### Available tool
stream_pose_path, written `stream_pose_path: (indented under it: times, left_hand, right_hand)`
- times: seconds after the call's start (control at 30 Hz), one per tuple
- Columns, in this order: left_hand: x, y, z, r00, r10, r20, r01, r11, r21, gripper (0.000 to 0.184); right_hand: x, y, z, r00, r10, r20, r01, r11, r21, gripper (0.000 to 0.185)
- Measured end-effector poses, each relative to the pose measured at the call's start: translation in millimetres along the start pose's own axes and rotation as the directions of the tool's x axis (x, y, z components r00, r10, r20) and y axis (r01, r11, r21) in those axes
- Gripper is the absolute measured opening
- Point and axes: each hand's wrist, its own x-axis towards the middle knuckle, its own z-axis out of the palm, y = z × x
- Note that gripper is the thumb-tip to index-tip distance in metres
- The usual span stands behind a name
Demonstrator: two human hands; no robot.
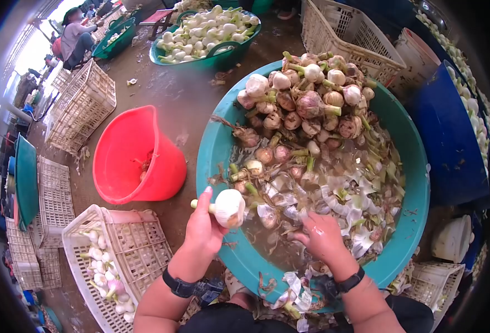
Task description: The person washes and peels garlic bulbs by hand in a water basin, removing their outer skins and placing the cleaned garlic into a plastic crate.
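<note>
My left hand is closed round a cleaned white garlic bulb with a short green stem, held above the near left rim of a large teal tub. Over the wet peelings in that tub is my right hand, its thumb apart from loosely bent fingers and no bulb in it. Loose garlic skins float in murky water around it. Unpeeled garlic bulbs, brownish and purple, are heaped at the tub's far side.
A red bucket stands left of the tub. White bulbs lie in a white plastic crate at lower left. Farther back are a green basin of white bulbs and an upright crate. A blue barrel stands right; a person sits at far left.
</note>
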Motion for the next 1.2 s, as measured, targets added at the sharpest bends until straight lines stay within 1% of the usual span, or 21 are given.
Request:
stream_pose_path:
  times: [0.07, 0.13, 0.27, 0.37, 0.43, 0.5, 0.57, 0.63, 0.73, 0.77, 0.8, 0.83, 0.87, 0.9, 0.93, 0.97, 1.0, 1.03, 1.1, 1.13, 1.2]
  left_hand:
    - [6, -7, -6, 0.999, -0.040, 0.000, 0.040, 0.989, 0.143, 0.037]
    - [7, -15, -3, 1.000, -0.013, 0.010, 0.011, 0.977, 0.215, 0.036]
    - [-6, -23, 15, 0.994, 0.105, -0.035, -0.091, 0.958, 0.272, 0.033]
    - [-6, -27, 16, 0.969, 0.243, -0.035, -0.223, 0.929, 0.296, 0.030]
    - [-5, -32, 13, 0.951, 0.307, -0.031, -0.281, 0.905, 0.320, 0.027]
    - [-2, -35, 8, 0.893, 0.446, 0.060, -0.433, 0.815, 0.385, 0.031]
    - [-3, -30, 10, 0.954, 0.301, 0.007, -0.291, 0.916, 0.277, 0.034]
    - [-2, -23, 9, 0.988, 0.152, -0.024, -0.147, 0.977, 0.154, 0.038]
    - [0, -18, 2, 0.999, 0.044, -0.022, -0.043, 0.997, 0.070, 0.044]
    - [-3, -18, 4, 0.999, 0.040, 0.009, -0.041, 0.973, 0.229, 0.048]
    - [-5, -18, 7, 0.998, 0.034, 0.051, -0.051, 0.922, 0.384, 0.051]
    - [-5, -24, 3, 0.986, 0.017, 0.166, -0.085, 0.906, 0.414, 0.060]
    - [-6, -24, 7, 0.985, 0.022, 0.171, -0.091, 0.908, 0.409, 0.060]
    - [-8, -23, 11, 0.972, 0.083, 0.218, -0.161, 0.915, 0.369, 0.064]
    - [-9, -20, 13, 0.955, 0.147, 0.258, -0.229, 0.917, 0.326, 0.068]
    - [-12, -13, 14, 0.943, 0.197, 0.269, -0.281, 0.904, 0.323, 0.066]
    - [-10, -9, 11, 0.949, 0.202, 0.243, -0.275, 0.908, 0.317, 0.066]
    - [-10, -5, 7, 0.957, 0.214, 0.194, -0.265, 0.918, 0.296, 0.063]
    - [-9, -2, 3, 0.967, 0.196, 0.162, -0.232, 0.940, 0.248, 0.055]
    - [-8, -4, 5, 0.964, 0.202, 0.175, -0.241, 0.940, 0.241, 0.055]
    - [-7, -10, 8, 0.972, 0.160, 0.174, -0.211, 0.920, 0.330, 0.048]
  right_hand:
    - [11, -30, -2, 0.976, 0.073, -0.204, 0.013, 0.920, 0.391, 0.039]
    - [20, -64, -19, 0.979, 0.147, -0.143, 0.006, 0.677, 0.736, 0.040]
    - [37, -88, -16, 0.889, 0.165, -0.426, 0.186, 0.721, 0.667, 0.029]
    - [41, -91, -18, 0.897, 0.344, -0.279, -0.004, 0.637, 0.771, 0.020]
    - [43, -88, -25, 0.884, 0.453, 0.118, -0.315, 0.389, 0.866, 0.018]
    - [45, -81, -17, 0.887, 0.441, 0.134, -0.333, 0.411, 0.849, 0.018]
    - [47, -64, 1, 0.892, 0.427, 0.146, -0.343, 0.432, 0.834, 0.018]
    - [41, -39, 25, 0.940, 0.282, 0.193, -0.330, 0.896, 0.297, 0.031]
    - [20, -28, 49, 0.966, 0.190, -0.173, -0.074, 0.850, 0.521, 0.046]
    - [21, -37, 50, 0.973, 0.215, -0.089, -0.035, 0.515, 0.856, 0.051]
    - [25, -43, 38, 0.973, 0.215, -0.085, -0.042, 0.526, 0.850, 0.051]
    - [33, -48, 18, 0.936, 0.224, 0.271, -0.259, -0.084, 0.962, 0.049]
    - [41, -51, 5, 0.838, 0.016, 0.545, -0.409, -0.643, 0.647, 0.048]
    - [45, -36, 8, 0.818, 0.001, 0.575, -0.408, -0.703, 0.582, 0.051]
    - [50, -18, 0, 0.880, -0.059, 0.471, -0.341, -0.769, 0.541, 0.055]
    - [51, -20, -45, 0.985, -0.141, 0.102, -0.171, -0.892, 0.419, 0.049]
    - [50, -7, -81, 0.923, -0.246, -0.295, -0.149, -0.938, 0.314, 0.056]
    - [57, -3, -81, 0.929, -0.251, -0.271, -0.167, -0.940, 0.299, 0.056]
    - [69, 5, -88, 0.978, -0.154, -0.143, 0.023, -0.599, 0.800, 0.054]
    - [74, 8, -93, 0.989, -0.086, -0.119, 0.088, -0.306, 0.948, 0.053]
    - [86, 3, 11, 0.956, 0.047, 0.291, -0.276, 0.490, 0.827, 0.053]
